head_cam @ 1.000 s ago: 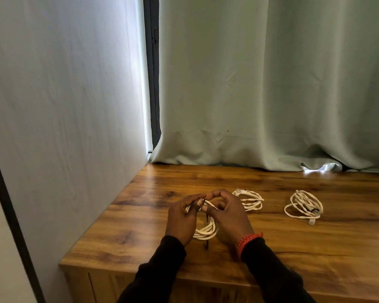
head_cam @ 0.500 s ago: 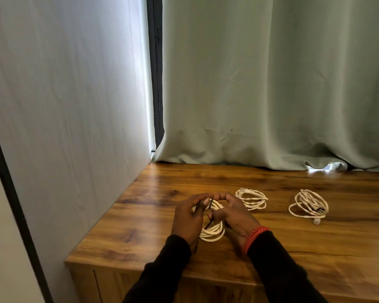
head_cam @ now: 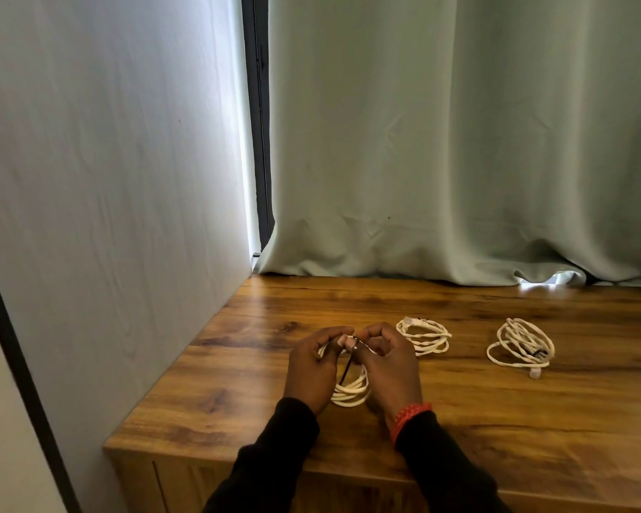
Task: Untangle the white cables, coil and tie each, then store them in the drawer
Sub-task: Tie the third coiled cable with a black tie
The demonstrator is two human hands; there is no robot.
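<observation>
A coiled white cable point(head_cam: 350, 393) lies on the wooden cabinet top point(head_cam: 496, 412) between my hands. A thin dark tie point(head_cam: 346, 372) crosses its far side. My left hand point(head_cam: 313, 368) and my right hand point(head_cam: 391, 368) both pinch the tie's ends above the coil, fingertips nearly touching. Most of the coil's far part is hidden behind my fingers. A second coiled white cable point(head_cam: 424, 335) lies just right of my right hand. A third coil point(head_cam: 520, 348), bound with a dark tie, rests farther right with its plug end sticking out toward me.
A pale wall panel point(head_cam: 108, 216) borders the cabinet top on the left. A grey-green curtain point(head_cam: 459, 142) hangs along the back edge. The cabinet's front edge point(head_cam: 237, 460) runs below my wrists, with a panel seam visible on its front.
My hands stay on the same coil and tie, the fingertips have shifted slightly as they work the tie. The camera view has moved a little; the other two coils have not moved.
</observation>
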